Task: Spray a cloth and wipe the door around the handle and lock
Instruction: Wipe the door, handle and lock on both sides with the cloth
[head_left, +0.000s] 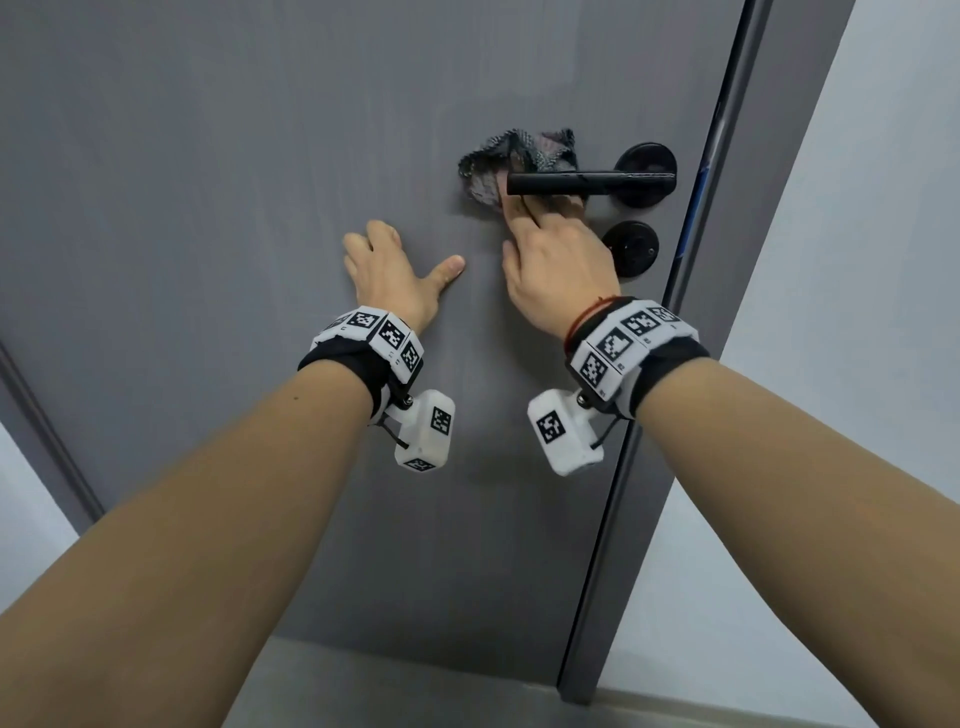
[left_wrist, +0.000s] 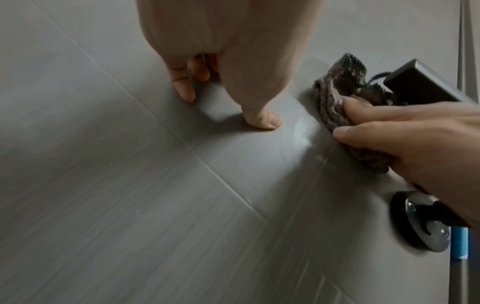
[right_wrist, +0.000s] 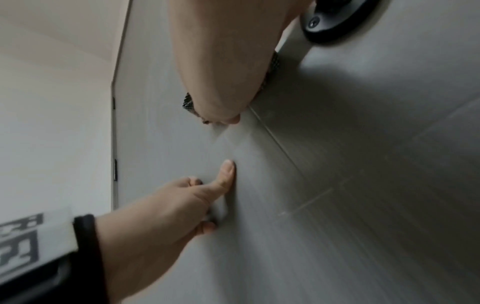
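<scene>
A patterned dark cloth (head_left: 493, 161) is bunched against the grey door (head_left: 234, 208), just behind the free end of the black lever handle (head_left: 587, 183). My right hand (head_left: 519, 223) reaches up under the lever and presses the cloth (left_wrist: 335, 96) onto the door, with thumb and fingers pinching it. The round black lock (head_left: 631, 248) sits right of that hand, below the handle's rosette. My left hand (head_left: 405, 260) rests on the door, left of and lower than the cloth, fingers spread, thumb out, holding nothing. A damp streak (left_wrist: 303, 131) shines beside the cloth.
The door's dark edge and frame (head_left: 691, 260) run down the right side, with a white wall (head_left: 857, 260) beyond. A blue strip (left_wrist: 459, 242) marks the door edge below the lock (left_wrist: 420, 226). Grey floor (head_left: 415, 686) shows at the bottom.
</scene>
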